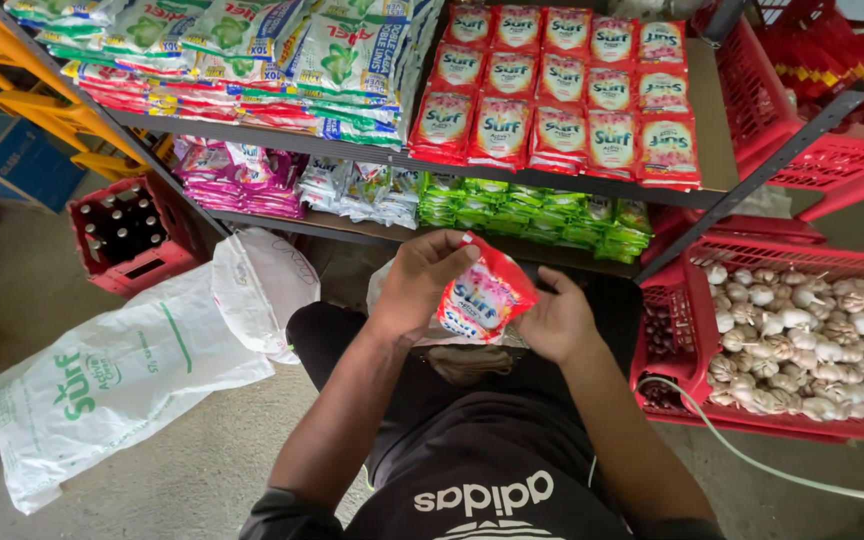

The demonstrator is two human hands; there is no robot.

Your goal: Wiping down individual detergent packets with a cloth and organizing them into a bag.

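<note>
Your left hand [420, 283] and right hand [555, 322] both grasp one red and pink sachet [483, 297], held up in front of your chest, below the lower shelf. The left fingers pinch its upper left edge; the right hand cups its lower right side from behind. Beneath the hands, a small bundle lies in your lap, too hidden to tell its contents. To your left, a large white sack [112, 375] lies flat on the floor, with a second white bag [264, 280] just beside it against the rack. To your right, a red basket [692, 370] holds garlic bulbs [812, 340]. Beyond the hands, the lower shelf [372, 232] carries pink, white and green packets. Farther left, a red crate [132, 240] holds dark bottles. The upper shelf [712, 120] bears rows of matching red sachets [557, 90] beside stacked green and white packets [282, 60].
</note>
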